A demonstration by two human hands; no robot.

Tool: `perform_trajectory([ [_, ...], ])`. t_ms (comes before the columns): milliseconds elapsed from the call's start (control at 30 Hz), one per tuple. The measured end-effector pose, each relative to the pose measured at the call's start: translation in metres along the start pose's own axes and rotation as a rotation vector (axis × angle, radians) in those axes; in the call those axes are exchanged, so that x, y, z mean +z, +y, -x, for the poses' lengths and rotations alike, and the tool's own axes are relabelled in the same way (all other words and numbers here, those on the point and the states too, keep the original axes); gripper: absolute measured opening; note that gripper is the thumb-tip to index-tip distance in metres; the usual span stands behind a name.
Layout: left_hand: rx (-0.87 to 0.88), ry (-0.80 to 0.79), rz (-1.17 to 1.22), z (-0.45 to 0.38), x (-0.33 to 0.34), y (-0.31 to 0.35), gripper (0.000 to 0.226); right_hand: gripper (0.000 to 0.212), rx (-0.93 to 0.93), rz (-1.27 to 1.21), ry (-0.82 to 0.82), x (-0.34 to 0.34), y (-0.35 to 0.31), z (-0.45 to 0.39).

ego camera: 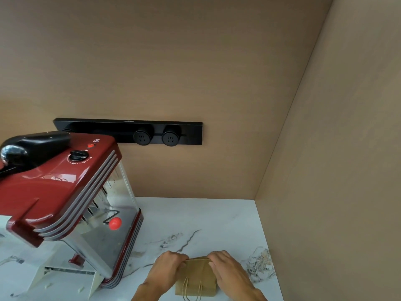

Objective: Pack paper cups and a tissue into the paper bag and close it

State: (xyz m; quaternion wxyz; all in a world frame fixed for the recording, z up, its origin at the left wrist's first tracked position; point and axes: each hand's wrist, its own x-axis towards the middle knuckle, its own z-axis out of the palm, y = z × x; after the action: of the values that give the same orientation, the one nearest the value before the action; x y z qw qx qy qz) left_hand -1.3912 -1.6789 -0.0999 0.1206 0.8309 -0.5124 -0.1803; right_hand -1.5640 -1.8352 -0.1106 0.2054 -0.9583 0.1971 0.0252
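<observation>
Counts, head view:
1 paper bag (196, 276) with 2 twine handles (193, 288), 2 hands (left hand (168, 269), right hand (227, 271)), 1 red popcorn machine (65, 192), 1 black socket rail (130, 131) with 2 round sockets visible.

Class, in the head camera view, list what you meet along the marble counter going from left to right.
Red popcorn machine → left hand → paper bag → right hand → side wall.

Both hands, left hand (168, 268) & right hand (225, 268), pinch paper bag (196, 276) top edge on marble counter (217, 220).
</observation>
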Motion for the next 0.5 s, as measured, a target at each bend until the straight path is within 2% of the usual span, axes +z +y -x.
perform_trajectory([
  [67,-0.004,-0.005,0.001,-0.001,0.0,0.001,0.021,0.041,-0.027,0.017,0.012,0.002,-0.003,0.002],
  [367,0.076,-0.008,-0.007,-0.002,-0.004,0.004,0.025,0.043,-0.008,-0.028,0.124,0.009,-0.012,0.006],
  [433,0.104,0.066,0.015,0.001,-0.001,0.004,0.034,0.038,-0.026,0.023,0.187,0.01,-0.013,0.007],
  [500,0.11,0.204,0.037,0.007,0.005,0.007,0.038,0.031,-0.075,0.063,0.281,0.011,-0.016,0.009],
])
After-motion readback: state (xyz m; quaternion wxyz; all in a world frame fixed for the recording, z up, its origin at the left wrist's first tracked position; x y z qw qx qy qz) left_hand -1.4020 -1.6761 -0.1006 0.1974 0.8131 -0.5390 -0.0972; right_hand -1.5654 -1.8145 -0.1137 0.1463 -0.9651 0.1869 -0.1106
